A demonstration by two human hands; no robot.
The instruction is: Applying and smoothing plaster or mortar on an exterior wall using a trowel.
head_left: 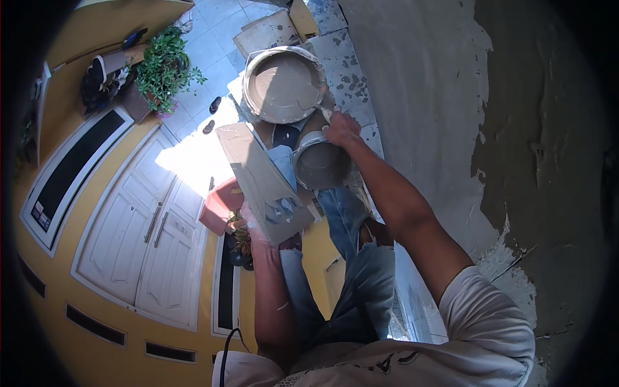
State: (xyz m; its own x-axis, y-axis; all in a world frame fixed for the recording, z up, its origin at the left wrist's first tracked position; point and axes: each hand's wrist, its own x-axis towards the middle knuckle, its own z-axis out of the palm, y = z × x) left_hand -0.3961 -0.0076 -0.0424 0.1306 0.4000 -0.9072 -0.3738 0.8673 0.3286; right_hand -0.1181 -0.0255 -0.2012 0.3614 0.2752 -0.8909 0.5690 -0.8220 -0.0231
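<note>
Your left hand (pixel 247 222) gripped the board (pixel 258 171) — your right hand (pixel 343 128) was by the bucket (pixel 282 120) and pail (pixel 312 138), its fingers' hold too unclear to tell.

Grey board (pixel 263 177), faded-blue jeans (pixel 373 280), green plant (pixel 161 64), white doors (pixel 122 232), yellow wall (pixel 77 295), dark-splotched pale tiles (pixel 342 61)

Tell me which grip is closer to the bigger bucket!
Right. The right grip is beside the bigger bucket, at its lower-right rim in view; the left grip is farther below, by the plaster-smeared board.

Right hand (pixel 343 129) beside wide bucket (pixel 284 87), left hand (pixel 249 222) at smeared board (pixel 261 177).
</note>
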